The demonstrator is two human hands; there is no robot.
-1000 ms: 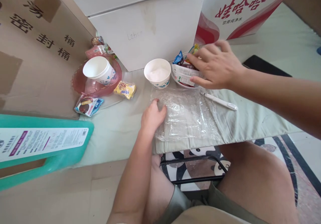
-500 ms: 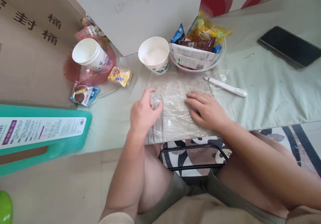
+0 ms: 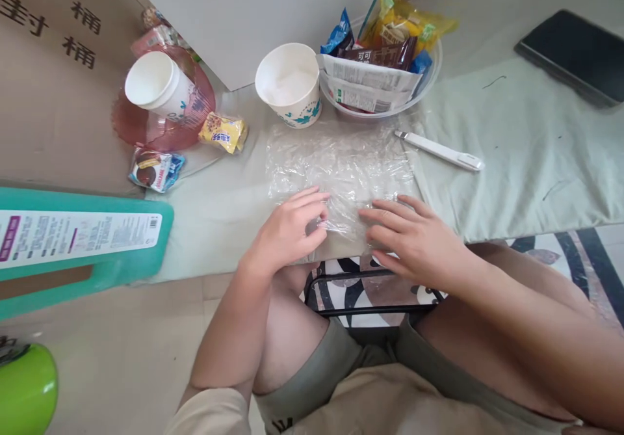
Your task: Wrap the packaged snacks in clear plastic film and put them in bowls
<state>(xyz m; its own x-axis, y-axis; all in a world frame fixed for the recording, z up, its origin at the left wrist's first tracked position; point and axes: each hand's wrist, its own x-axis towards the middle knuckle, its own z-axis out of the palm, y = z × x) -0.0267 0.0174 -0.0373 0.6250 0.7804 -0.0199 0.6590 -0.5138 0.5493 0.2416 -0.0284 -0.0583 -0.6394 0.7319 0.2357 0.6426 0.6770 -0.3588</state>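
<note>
A clear, crinkled plastic bag or sheet (image 3: 336, 162) lies on the cloth-covered surface before me. My left hand (image 3: 292, 227) is over its near left part, fingers loosely curved and thumb apart, gripping nothing. Over the near right part my right hand (image 3: 414, 237) is spread, with its fingertips at the plastic. Whether either hand presses on it I cannot tell. Just beyond the plastic stands a white paper cup (image 3: 288, 87) with something whitish inside. A white utility knife (image 3: 439, 150) lies to the right.
Behind the plastic is a clear bowl (image 3: 380, 115) of wrapped snacks. A red dish (image 3: 136, 132) holds stacked white cups (image 3: 163, 90) at left, beside a yellow snack packet (image 3: 224, 132) and a blue one (image 3: 156, 168). A phone (image 3: 578, 54) lies far right; a teal container (image 3: 121, 263) stands near left.
Both hands have come nearer to me, the left also shifting inward across the plastic. The plastic's near edge now sits further back from the table edge. The camera view has tilted slightly down.
</note>
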